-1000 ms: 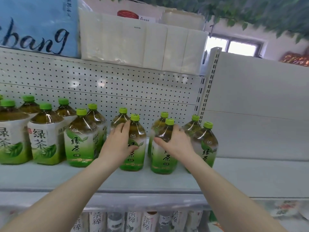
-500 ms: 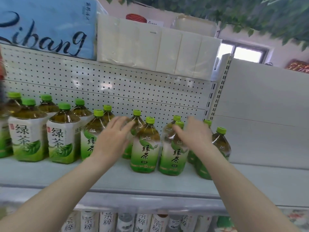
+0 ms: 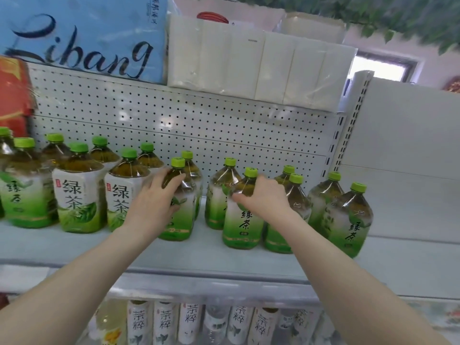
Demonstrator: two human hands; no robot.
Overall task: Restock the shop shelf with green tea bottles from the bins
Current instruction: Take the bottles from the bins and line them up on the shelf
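Several green tea bottles with green caps stand in two rows on the white shelf [image 3: 224, 262]. My left hand [image 3: 154, 202] grips the shoulder of a front-row bottle [image 3: 180, 220] left of centre. My right hand [image 3: 263, 197] grips the shoulder of another front-row bottle [image 3: 242, 227] at the centre. Both bottles stand upright on the shelf. Bigger bottles with white-and-green labels [image 3: 77, 205] fill the left side. More small bottles [image 3: 351, 220] stand to the right of my right hand. No bins are in view.
A perforated back panel [image 3: 199, 125] rises behind the bottles. Tissue packs [image 3: 258, 61] and a blue package [image 3: 82, 36] sit on the shelf above. The right shelf section [image 3: 410, 220] is bare. White-labelled bottles [image 3: 189, 322] line the shelf below.
Both hands were spread open over the bottles half a second ago and now grip two front-row bottles. The view has shifted, so the bottles appear further right.
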